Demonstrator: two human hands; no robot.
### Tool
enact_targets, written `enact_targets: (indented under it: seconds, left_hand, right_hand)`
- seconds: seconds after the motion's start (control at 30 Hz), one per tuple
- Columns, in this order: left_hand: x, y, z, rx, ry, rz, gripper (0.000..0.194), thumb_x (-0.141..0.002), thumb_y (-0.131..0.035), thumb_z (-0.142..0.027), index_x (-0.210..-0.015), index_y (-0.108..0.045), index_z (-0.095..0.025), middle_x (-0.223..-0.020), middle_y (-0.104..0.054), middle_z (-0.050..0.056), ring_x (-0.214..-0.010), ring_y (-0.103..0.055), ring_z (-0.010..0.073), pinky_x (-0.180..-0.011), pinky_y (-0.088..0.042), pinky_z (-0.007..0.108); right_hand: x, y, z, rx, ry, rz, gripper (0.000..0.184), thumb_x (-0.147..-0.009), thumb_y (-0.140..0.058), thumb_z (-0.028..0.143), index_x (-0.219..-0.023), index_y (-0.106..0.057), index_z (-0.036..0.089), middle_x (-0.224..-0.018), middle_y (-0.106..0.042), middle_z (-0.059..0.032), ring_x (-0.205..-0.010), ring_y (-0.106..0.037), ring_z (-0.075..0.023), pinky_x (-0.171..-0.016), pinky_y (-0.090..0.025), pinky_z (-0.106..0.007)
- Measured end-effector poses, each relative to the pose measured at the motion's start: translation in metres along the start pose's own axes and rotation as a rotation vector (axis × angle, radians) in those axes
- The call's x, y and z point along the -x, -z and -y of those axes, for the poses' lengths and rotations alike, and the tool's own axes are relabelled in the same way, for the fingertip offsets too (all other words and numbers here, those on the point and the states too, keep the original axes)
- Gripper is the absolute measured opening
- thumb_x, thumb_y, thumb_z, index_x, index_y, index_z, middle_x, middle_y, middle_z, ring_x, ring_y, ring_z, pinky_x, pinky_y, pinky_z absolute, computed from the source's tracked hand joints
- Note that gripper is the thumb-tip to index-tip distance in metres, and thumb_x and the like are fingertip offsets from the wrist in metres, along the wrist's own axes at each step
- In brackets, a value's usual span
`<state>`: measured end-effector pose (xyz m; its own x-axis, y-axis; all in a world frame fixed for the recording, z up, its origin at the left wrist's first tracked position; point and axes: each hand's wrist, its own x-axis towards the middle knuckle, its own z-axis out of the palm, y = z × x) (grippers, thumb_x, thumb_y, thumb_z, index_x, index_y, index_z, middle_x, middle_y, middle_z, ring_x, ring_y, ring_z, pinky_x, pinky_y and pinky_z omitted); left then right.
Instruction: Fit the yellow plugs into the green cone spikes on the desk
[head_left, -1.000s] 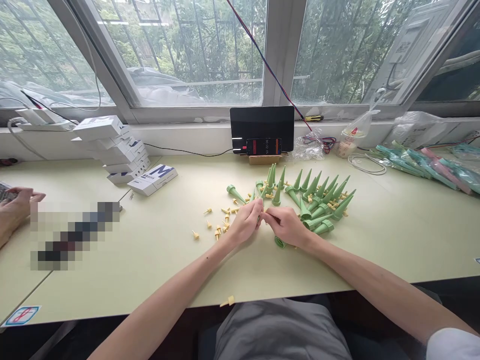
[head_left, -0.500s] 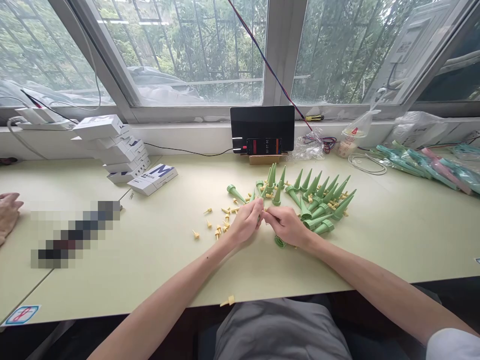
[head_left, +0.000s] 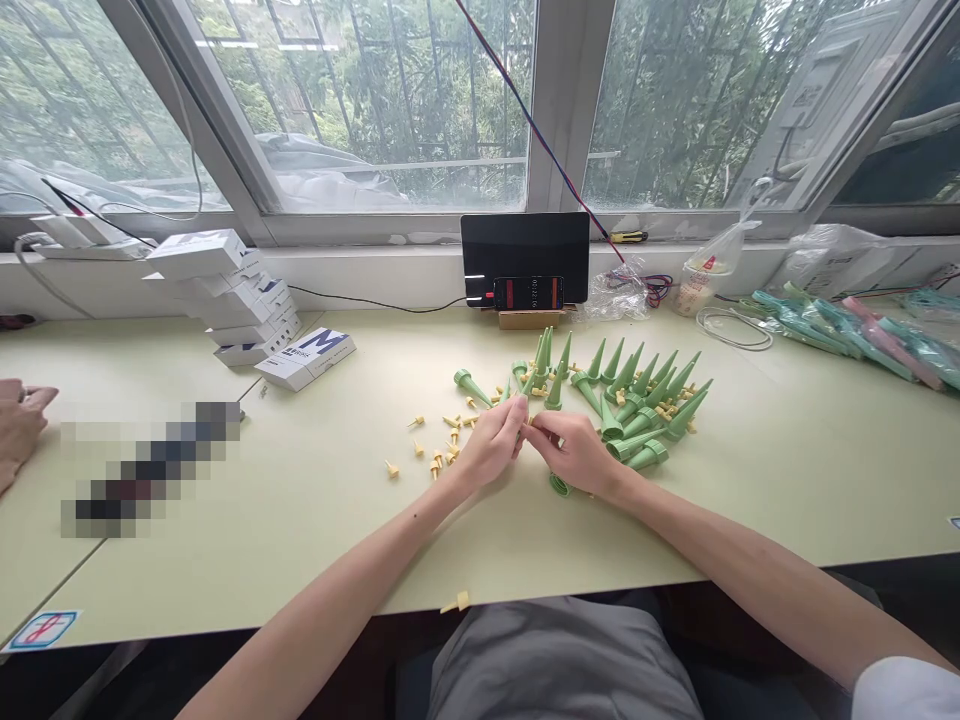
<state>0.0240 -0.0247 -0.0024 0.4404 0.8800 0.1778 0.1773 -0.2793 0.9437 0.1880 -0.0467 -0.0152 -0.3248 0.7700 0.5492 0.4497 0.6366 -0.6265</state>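
Observation:
Both hands meet in front of a cluster of green plastic cone-shaped spikes (head_left: 646,405). My left hand (head_left: 489,442) is closed, with a bit of green showing at its fingers; it appears to grip a green spike, mostly hidden by the hand. My right hand (head_left: 574,450) pinches beside the left fingertips, where a speck of yellow shows, seemingly a small yellow plastic valve piece. Loose yellow pieces (head_left: 437,462) lie left of my hands. A single green spike (head_left: 472,386) lies on its side behind them, and a green threaded cap end (head_left: 559,484) sits below my right wrist.
White boxes (head_left: 229,290) stand stacked at the left, one box (head_left: 307,358) beside them. A phone (head_left: 529,293) leans on a black panel (head_left: 525,240). Another person's hand (head_left: 21,425) rests far left. Bagged items (head_left: 847,330) lie right. One yellow piece (head_left: 456,602) sits at the front edge.
My right fingers have shifted slightly against the left fingertips; both hands stay in place. At the far left, the other person's hand has moved a little to the right.

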Motion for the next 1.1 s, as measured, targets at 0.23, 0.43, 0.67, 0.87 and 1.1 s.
enact_targets:
  seconds: [0.23, 0.43, 0.67, 0.87, 1.1]
  left_hand:
    - [0.003, -0.003, -0.0064, -0.068, -0.026, -0.05, 0.039, -0.103, -0.036, -0.053, -0.082, -0.041, -0.021, -0.06, -0.042, -0.006, -0.05, -0.043, 0.0098, -0.054, -0.037, 0.025]
    - [0.002, -0.0033, -0.0057, -0.061, -0.037, -0.085, 0.036, -0.103, -0.034, -0.052, -0.088, -0.045, -0.022, -0.059, -0.042, -0.007, -0.049, -0.047, 0.0099, -0.053, -0.039, 0.023]
    - [-0.0017, -0.0004, -0.0054, -0.151, -0.13, -0.14, 0.031, -0.099, -0.048, -0.047, -0.093, -0.061, -0.019, -0.083, -0.057, 0.003, -0.061, -0.053, 0.0108, -0.057, -0.045, 0.023]
    - [-0.0033, 0.0005, 0.0002, -0.127, -0.189, -0.15, 0.032, -0.097, -0.052, -0.043, -0.092, -0.071, -0.018, -0.093, -0.06, 0.006, -0.065, -0.053, 0.0105, -0.058, -0.049, 0.023]
    - [-0.0003, -0.0009, 0.0021, -0.13, -0.162, -0.142, 0.036, -0.096, -0.053, -0.048, -0.088, -0.068, -0.017, -0.086, -0.058, 0.003, -0.058, -0.05, 0.009, -0.054, -0.046, 0.023]
  right_hand:
    - [-0.0029, 0.0019, 0.0016, 0.013, -0.057, -0.077, 0.043, -0.103, -0.046, 0.039, -0.065, -0.045, 0.02, -0.058, -0.045, 0.0025, -0.053, -0.037, -0.0113, -0.053, -0.032, -0.026]
    - [-0.0041, 0.0033, 0.0043, 0.018, -0.127, -0.181, 0.044, -0.102, -0.046, 0.042, -0.064, -0.047, 0.02, -0.056, -0.043, 0.002, -0.052, -0.037, -0.0125, -0.052, -0.032, -0.028]
    - [-0.0043, 0.0048, 0.0042, -0.07, -0.184, -0.198, 0.032, -0.101, -0.049, 0.042, -0.078, -0.057, 0.02, -0.062, -0.052, 0.0003, -0.053, -0.045, -0.0139, -0.052, -0.037, -0.028]
    - [-0.0031, 0.0038, 0.0005, -0.088, -0.194, -0.17, 0.037, -0.101, -0.047, 0.042, -0.07, -0.049, 0.021, -0.058, -0.047, 0.0015, -0.052, -0.042, -0.0131, -0.051, -0.035, -0.028]
    - [-0.0022, 0.0057, 0.0018, -0.256, -0.293, -0.105, 0.038, -0.1, -0.048, 0.047, -0.072, -0.05, 0.021, -0.051, -0.047, 0.0035, -0.045, -0.041, -0.0124, -0.047, -0.035, -0.028]
